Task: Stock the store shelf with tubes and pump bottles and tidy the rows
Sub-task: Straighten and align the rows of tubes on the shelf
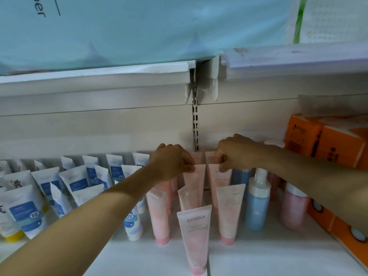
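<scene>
Several pink tubes stand cap-down in rows at the middle of the white shelf (pixel 258 261). My left hand (pixel 171 162) pinches the top edge of one pink tube (pixel 194 182) in a back row. My right hand (pixel 237 154) pinches the top of the neighbouring pink tube (pixel 220 181) just to its right. One pink tube marked SYRINX (pixel 196 238) stands alone at the front. A blue pump bottle (pixel 256 204) and a pink pump bottle (pixel 293 210) stand to the right of the tubes.
Rows of white tubes with blue labels (pixel 23 214) fill the shelf's left side, some leaning. Orange boxes (pixel 326 142) are stacked at the right, with more orange boxes (pixel 338 230) along the right front. The upper shelf's edge (pixel 95 76) hangs overhead.
</scene>
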A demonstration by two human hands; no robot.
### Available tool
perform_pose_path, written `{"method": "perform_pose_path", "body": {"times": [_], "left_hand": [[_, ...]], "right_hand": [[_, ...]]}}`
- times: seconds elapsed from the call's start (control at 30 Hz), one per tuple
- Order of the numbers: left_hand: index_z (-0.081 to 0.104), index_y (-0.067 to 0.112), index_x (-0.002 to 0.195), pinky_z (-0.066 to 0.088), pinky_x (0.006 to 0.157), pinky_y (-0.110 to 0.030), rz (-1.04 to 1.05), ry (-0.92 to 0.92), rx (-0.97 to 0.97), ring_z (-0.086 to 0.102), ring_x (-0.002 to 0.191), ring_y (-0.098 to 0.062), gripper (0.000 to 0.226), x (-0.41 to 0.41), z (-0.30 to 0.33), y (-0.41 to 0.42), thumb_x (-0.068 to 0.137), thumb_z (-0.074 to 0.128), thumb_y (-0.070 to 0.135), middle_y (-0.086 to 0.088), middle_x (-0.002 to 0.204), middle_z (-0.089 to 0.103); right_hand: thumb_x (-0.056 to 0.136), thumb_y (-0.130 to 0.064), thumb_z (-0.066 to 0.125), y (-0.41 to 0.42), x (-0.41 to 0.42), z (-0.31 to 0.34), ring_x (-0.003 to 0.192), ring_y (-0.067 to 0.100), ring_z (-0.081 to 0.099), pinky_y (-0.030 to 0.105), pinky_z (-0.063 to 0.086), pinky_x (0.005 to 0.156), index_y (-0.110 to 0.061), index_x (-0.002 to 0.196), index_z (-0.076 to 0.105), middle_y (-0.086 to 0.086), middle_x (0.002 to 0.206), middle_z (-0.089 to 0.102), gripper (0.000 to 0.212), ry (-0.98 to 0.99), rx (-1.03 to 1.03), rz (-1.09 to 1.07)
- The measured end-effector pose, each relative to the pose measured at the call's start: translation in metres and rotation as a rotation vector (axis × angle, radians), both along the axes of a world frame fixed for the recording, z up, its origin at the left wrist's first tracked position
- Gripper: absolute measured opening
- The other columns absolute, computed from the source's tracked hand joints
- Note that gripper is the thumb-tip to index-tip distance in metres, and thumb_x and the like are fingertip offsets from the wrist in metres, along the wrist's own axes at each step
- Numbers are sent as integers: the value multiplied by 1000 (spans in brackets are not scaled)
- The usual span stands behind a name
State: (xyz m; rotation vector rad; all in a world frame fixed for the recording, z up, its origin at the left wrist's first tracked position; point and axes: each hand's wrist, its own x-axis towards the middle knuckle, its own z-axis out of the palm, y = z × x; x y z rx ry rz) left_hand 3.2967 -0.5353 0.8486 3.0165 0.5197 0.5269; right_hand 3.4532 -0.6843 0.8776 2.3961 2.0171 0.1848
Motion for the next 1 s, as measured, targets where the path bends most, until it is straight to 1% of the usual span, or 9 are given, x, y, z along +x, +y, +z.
{"method": "perform_pose_path", "body": {"times": [0.13, 0.3, 0.43, 0.53, 0.63, 0.73, 0.83, 0.9, 1.0], "left_hand": [[71, 36, 102, 35, 101, -36, 7, 20, -9, 61, 96, -7, 18, -1, 0, -2, 89, 62, 46, 17, 100, 70], [69, 35, 109, 40, 99, -39, -18, -159, -53, 61, 90, -1, 23, -15, 14, -9, 90, 62, 45, 23, 93, 64], [74, 38, 93, 46, 92, -43, -93, -255, -64, 62, 80, 2, 27, -37, 22, -24, 87, 56, 57, 23, 89, 70], [74, 37, 85, 38, 96, -35, -75, -123, 9, 60, 76, 3, 49, -53, 24, -38, 83, 42, 73, 21, 83, 71], [74, 39, 88, 28, 95, -27, 11, 25, 68, 53, 82, 5, 42, -58, 20, -46, 83, 47, 71, 23, 78, 63], [72, 37, 87, 29, 95, -28, 34, 89, 71, 52, 85, 3, 35, -56, 11, -47, 81, 55, 68, 22, 80, 63], [69, 34, 85, 31, 97, -31, 28, 109, 36, 56, 83, 1, 27, -54, 6, -45, 84, 61, 59, 21, 80, 65], [70, 32, 85, 32, 97, -33, 13, 96, 34, 56, 82, -1, 22, -54, 5, -46, 86, 63, 53, 20, 77, 64], [73, 34, 89, 31, 97, -33, 0, 64, 10, 52, 78, 3, 18, -55, 5, -47, 86, 65, 49, 18, 80, 67]], "right_hand": [[84, -35, 70, -3, -1, 2, 69, 8, 60, 22, 30, 65, -19, 84, 72, -5, 77, 69, 16, 4, 7, 0], [89, -37, 62, -15, -3, 16, 88, 2, 61, 32, 44, 91, -26, 99, 72, -15, 97, 70, 18, 41, 203, 55], [88, -46, 57, -34, -15, 24, 85, -1, 59, 21, 45, 80, -28, 101, 74, -19, 94, 69, 27, 122, 285, 179], [82, -57, 54, -50, -26, 22, 84, 1, 60, 17, 40, 78, -30, 97, 74, -21, 89, 68, 37, 110, 189, 221], [80, -60, 60, -61, -31, 13, 85, 2, 53, 21, 31, 80, -31, 98, 72, -19, 88, 64, 36, -35, 133, 183], [83, -53, 63, -62, -35, 3, 75, 3, 48, 20, 22, 67, -27, 95, 70, -13, 84, 62, 30, -132, 59, 152], [85, -43, 64, -62, -37, -3, 70, 9, 50, 25, 19, 65, -20, 77, 63, -6, 69, 55, 24, -117, 13, 139], [87, -38, 65, -63, -39, -5, 60, 7, 44, 19, 23, 61, -20, 68, 55, -6, 61, 48, 28, -84, -10, 120], [88, -35, 64, -65, -39, -8, 59, 5, 42, 14, 24, 54, -17, 77, 62, -6, 65, 52, 21, -51, 4, 107]]}}
